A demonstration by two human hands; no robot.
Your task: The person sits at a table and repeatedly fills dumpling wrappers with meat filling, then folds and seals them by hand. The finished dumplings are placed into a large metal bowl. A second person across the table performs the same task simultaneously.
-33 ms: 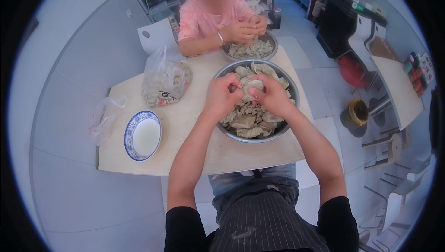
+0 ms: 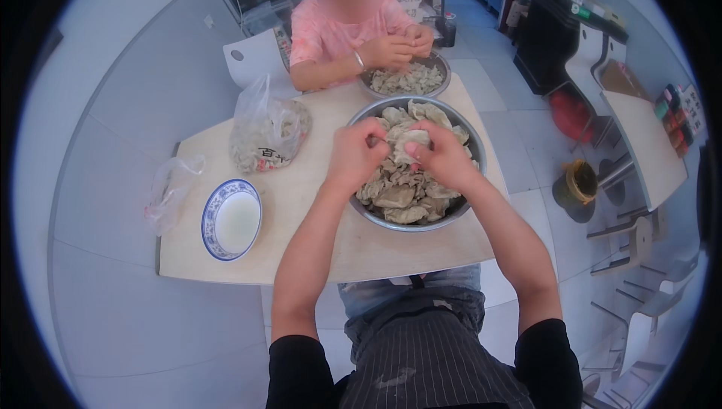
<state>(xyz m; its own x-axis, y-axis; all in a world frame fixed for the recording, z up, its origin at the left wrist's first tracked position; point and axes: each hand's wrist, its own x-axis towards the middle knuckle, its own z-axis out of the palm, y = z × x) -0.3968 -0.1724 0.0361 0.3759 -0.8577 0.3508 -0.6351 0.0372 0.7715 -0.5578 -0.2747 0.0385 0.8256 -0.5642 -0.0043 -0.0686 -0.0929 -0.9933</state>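
Note:
Over a wide metal bowl (image 2: 482,161) heaped with soft, wrinkled, grey-beige pieces (image 2: 398,197), both my hands work close together. My right hand (image 2: 445,157) grips one pale wrinkled piece (image 2: 411,140) between thumb and fingers. Just to its left, my left hand (image 2: 356,155) is closed in a pinch. What its fingertips hold, if anything, is too small to tell. The exact kind of the pieces does not show.
Left on the table (image 2: 301,221) are a blue-and-white bowl (image 2: 239,222) of cloudy liquid, a filled clear plastic bag (image 2: 267,134) and a crumpled bag (image 2: 171,191). Opposite, a person (image 2: 342,40) in pink handles small pieces over a second metal bowl (image 2: 445,82).
My left hand has shifted slightly left, away from the pale piece in my right hand. The right hand stays almost in place.

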